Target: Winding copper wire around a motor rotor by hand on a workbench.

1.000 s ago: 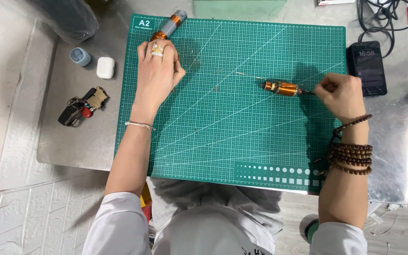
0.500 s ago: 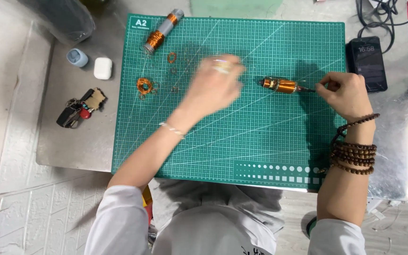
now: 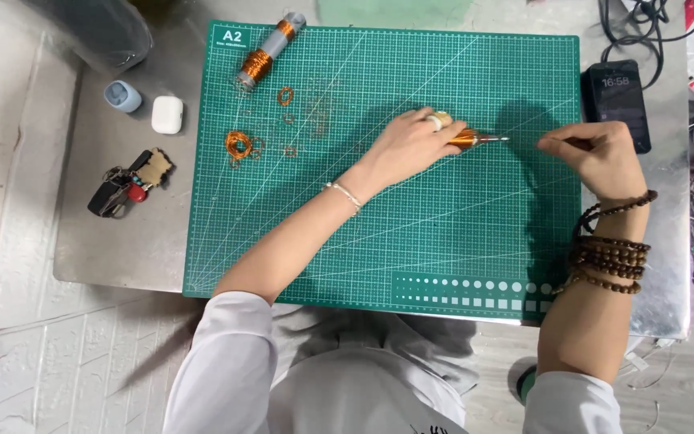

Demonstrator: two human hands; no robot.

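My left hand [image 3: 413, 143] lies on the green cutting mat [image 3: 379, 241] and grips a small copper-wound coil on a metal shaft [image 3: 475, 139], whose tip pokes out to the right. My right hand [image 3: 596, 154] is closed a short way to the right, pinching what looks like a thin wire or small tool; I cannot tell which. A grey spool of copper wire [image 3: 265, 51] rests at the mat's top left. Several small copper wire loops [image 3: 284, 95] and a bigger copper wire bundle [image 3: 238, 145] lie scattered beneath the spool.
A black phone [image 3: 616, 98] and cables [image 3: 644, 24] sit right of the mat. On the metal table [image 3: 122, 241] to the left are a white earbud case [image 3: 167, 114], a small blue-grey case [image 3: 122, 96] and a key bunch [image 3: 126, 183].
My left hand left the spool at the mat's top left, crossed to the right and took hold of the coil. My right hand let the coil go and drew slightly right.
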